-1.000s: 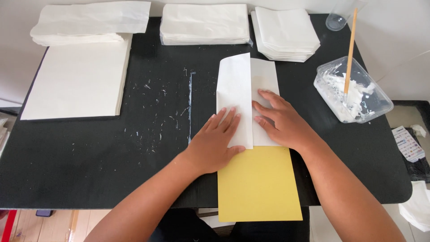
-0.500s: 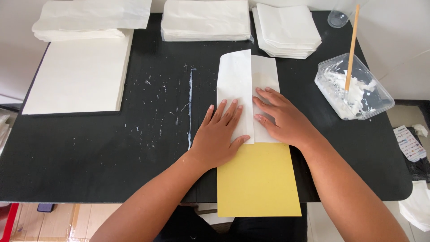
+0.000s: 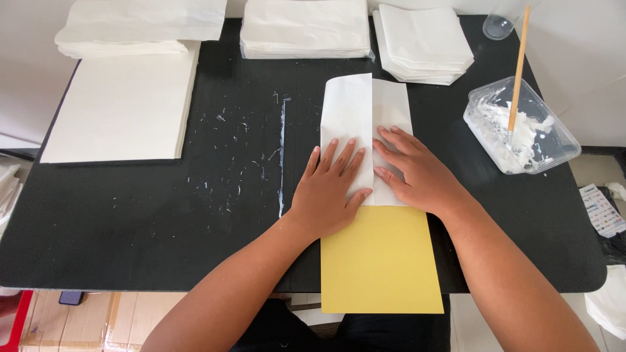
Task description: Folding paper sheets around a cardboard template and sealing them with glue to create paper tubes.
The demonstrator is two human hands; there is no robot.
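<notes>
A folded white sheet of paper [image 3: 365,124] lies on the black tabletop [image 3: 163,221], and its near end sits on top of a flat yellow rectangle of card [image 3: 381,261] that hangs a little over the table's near edge. The left hand [image 3: 329,192] lies flat and open on the left half of the white sheet, fingers spread, pressing down and gripping nothing. The right hand [image 3: 417,173] is just beside it, also open and flat, with its fingers pointing across the fold line. Both hands only push; neither one holds anything. If one hand pushes harder than the other, I think the white sheet could slide on the smooth yellow card and the fold would come out crooked. To the left of the white sheet there is a thin wet line of white paste [image 3: 282,156] and many small specks on the table. A wrist that drifts that way could pick up paste and smear it on the clean paper. To the right of the white sheet stands a clear plastic tub of white paste [image 3: 521,130] with a wooden stick [image 3: 518,65] leaning in it. A bumped elbow could tip it. Stacks of white folded paper [image 3: 303,29] lie beyond the white sheet, well apart from the hands.
</notes>
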